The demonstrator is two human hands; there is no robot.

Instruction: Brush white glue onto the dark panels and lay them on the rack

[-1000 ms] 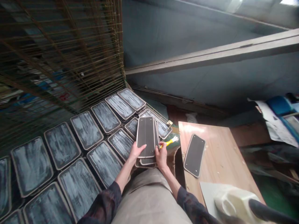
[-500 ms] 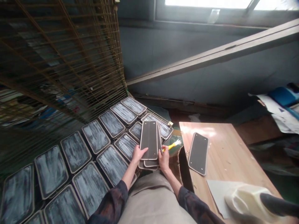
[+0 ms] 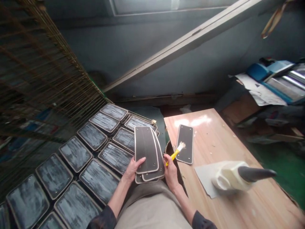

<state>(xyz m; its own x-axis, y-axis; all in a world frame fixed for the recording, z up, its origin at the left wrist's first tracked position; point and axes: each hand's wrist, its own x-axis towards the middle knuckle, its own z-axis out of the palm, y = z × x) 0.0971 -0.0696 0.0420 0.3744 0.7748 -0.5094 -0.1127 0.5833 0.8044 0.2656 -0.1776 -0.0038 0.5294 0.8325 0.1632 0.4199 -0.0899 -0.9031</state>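
A fanned stack of dark grey rounded panels with pale rims and small corner holes is held in front of my lap. My left hand grips its lower left side, thumb on the top panel. My right hand holds a yellow-handled paintbrush, pale bristles pointing up and right, beside the stack's right edge; whether its fingers also grip a panel I cannot tell. Behind the brush, a single dark panel lies on the wooden table.
Rows of panels with streaky white coating lie on my left, beside a tilted wire rack. A cream plastic jug with a dark handle-like part stands on a white sheet on the table. Papers and blue items sit at far right.
My view has turned right, showing more of the table. The panels in my hands are fanned wider, and the brush now points more upward.
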